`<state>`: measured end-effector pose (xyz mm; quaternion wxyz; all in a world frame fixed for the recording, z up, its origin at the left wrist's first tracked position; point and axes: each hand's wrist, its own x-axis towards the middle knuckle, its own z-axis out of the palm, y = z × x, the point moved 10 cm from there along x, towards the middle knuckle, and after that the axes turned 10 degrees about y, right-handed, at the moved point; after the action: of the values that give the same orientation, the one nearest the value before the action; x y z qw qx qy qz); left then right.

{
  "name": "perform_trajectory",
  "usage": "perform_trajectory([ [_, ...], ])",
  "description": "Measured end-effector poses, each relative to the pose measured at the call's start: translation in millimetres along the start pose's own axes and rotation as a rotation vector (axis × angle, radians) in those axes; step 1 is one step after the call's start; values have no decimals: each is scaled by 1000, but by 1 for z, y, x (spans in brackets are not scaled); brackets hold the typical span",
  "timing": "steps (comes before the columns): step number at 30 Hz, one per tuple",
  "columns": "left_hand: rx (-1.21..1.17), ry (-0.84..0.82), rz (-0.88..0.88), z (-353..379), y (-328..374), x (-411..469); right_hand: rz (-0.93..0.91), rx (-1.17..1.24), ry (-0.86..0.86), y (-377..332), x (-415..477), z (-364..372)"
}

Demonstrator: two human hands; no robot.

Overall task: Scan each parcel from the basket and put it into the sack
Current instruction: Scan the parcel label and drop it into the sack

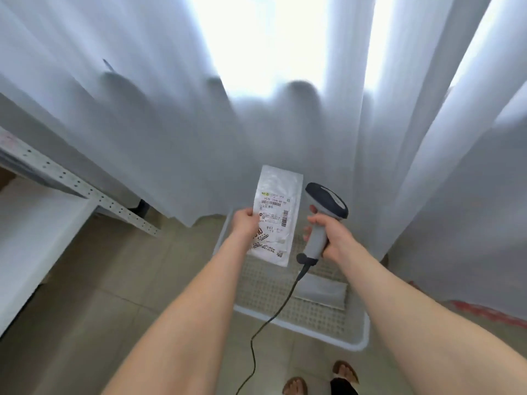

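My left hand (245, 223) pinches the left edge of a flat white parcel (278, 212), held upright with its printed label and barcodes facing me. My right hand (332, 238) grips the grey handle of a corded barcode scanner (323, 220); its dark head sits level with the label, just right of the parcel. Both are held above a white perforated plastic basket (360, 342) on the floor. One flat grey parcel (320, 290) lies inside the basket. No sack is in view.
White curtains (171, 124) hang right behind the basket. A white metal shelf (79, 183) stands at the left. The scanner cable (253, 352) trails down over the tiled floor. My sandalled feet (319, 380) are at the bottom edge.
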<state>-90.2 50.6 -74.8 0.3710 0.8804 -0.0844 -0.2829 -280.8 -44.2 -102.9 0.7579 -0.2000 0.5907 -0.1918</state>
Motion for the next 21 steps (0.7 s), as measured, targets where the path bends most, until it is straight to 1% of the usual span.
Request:
perform_trajectory([
  [3, -79, -119, 8, -29, 41, -31, -6, -30, -115, -23, -55, 33],
  [5, -92, -185, 22, -50, 67, -49, -45, -54, -168, -39, -90, 55],
  [7, -80, -285, 4, -66, 82, -66, -120, -84, -158, -55, -117, 68],
  [8, -65, -315, 0, -73, 88, -73, -161, -95, -150, -64, -129, 72],
  [9, -60, -308, 3, -81, 94, -77, -191, -112, -149, -70, -139, 75],
  [13, -111, -76, 50, -123, 116, -80, -251, -232, -137, -85, -172, 79],
  [17, -168, 95, 67, -150, 125, -85, -313, -286, -138, -97, -204, 78],
  [19, -206, 142, 58, -158, 125, -89, -345, -279, -157, -100, -219, 81],
  [21, -245, 153, 42, -163, 125, -94, -367, -279, -169, -101, -232, 85],
])
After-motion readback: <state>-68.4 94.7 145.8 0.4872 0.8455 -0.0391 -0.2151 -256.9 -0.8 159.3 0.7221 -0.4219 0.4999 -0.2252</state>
